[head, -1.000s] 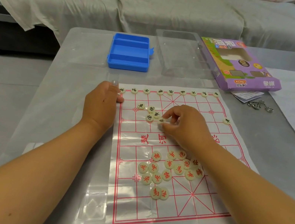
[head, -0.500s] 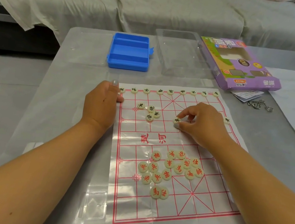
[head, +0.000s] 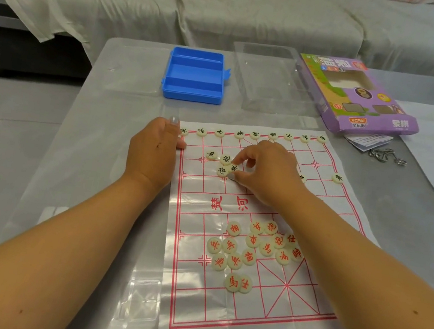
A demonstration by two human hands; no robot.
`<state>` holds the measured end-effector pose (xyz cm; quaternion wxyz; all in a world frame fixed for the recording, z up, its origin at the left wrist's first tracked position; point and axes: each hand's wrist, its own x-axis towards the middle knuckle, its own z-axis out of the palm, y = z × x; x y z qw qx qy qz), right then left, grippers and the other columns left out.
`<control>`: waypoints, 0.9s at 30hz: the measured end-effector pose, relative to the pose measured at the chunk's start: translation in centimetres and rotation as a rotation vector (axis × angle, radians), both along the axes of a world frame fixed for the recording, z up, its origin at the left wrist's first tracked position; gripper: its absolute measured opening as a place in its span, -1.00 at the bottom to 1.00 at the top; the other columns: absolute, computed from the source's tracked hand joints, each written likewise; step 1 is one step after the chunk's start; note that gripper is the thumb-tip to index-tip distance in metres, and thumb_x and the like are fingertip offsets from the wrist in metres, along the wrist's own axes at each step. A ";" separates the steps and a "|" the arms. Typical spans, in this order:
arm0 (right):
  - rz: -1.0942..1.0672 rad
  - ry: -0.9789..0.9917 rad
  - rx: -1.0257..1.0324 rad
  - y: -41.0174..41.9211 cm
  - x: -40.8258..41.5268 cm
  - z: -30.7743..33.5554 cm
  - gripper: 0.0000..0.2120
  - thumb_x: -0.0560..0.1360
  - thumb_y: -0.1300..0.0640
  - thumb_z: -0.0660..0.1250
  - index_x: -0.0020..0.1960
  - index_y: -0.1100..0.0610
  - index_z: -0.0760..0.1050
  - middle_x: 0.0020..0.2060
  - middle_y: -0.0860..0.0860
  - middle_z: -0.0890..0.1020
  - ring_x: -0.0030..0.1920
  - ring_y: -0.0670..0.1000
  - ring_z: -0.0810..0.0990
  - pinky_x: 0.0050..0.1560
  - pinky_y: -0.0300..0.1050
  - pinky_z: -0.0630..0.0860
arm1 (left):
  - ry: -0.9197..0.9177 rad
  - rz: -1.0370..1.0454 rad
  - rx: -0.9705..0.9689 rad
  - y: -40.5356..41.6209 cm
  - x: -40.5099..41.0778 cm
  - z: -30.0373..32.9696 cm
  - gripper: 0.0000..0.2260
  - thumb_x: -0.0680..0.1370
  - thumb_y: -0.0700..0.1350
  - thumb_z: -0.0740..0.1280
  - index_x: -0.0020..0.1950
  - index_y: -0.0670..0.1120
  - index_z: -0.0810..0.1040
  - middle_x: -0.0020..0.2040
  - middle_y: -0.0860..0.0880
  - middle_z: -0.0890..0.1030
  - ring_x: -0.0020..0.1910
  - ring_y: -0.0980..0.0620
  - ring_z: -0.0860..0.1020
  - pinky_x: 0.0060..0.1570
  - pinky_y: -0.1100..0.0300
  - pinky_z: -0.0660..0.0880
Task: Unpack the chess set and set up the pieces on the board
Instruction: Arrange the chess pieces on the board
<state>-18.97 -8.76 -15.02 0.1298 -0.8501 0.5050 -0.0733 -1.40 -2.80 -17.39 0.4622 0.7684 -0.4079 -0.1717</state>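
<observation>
A white plastic board sheet (head: 252,308) with a red grid lies on the table. Black-lettered discs line its far edge (head: 255,135), and a small cluster of black discs (head: 223,164) sits near the upper left. One black disc (head: 337,178) lies just off the right edge. A heap of red-lettered discs (head: 250,249) covers the near half. My left hand (head: 153,153) presses the sheet's left edge flat. My right hand (head: 266,169) reaches into the black cluster, with forefinger and thumb pinching a black disc (head: 234,168).
A blue compartment box (head: 194,80), a clear plastic tray (head: 270,78) and the purple game carton (head: 359,96) stand behind the board. Folded leaflets and metal ring puzzles (head: 386,156) lie at the right. A sofa with a grey cover runs along the back.
My right hand set a black disc down further right on the board, then swung back left to the black cluster. The left hand has not moved.
</observation>
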 end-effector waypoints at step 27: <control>-0.030 0.157 -0.046 -0.8 5.9 1.4 -0.55 0.40 -0.29 0.32 0.11 0.01 0.57 -0.01 -0.02 0.56 0.07 0.01 0.45 0.08 -0.07 0.36 | 0.098 0.032 -0.051 0.3 -0.3 0.4 -0.63 0.65 0.10 -0.04 0.04 -0.07 0.47 -0.14 -0.07 0.62 -0.09 0.03 0.58 -0.04 0.33 0.39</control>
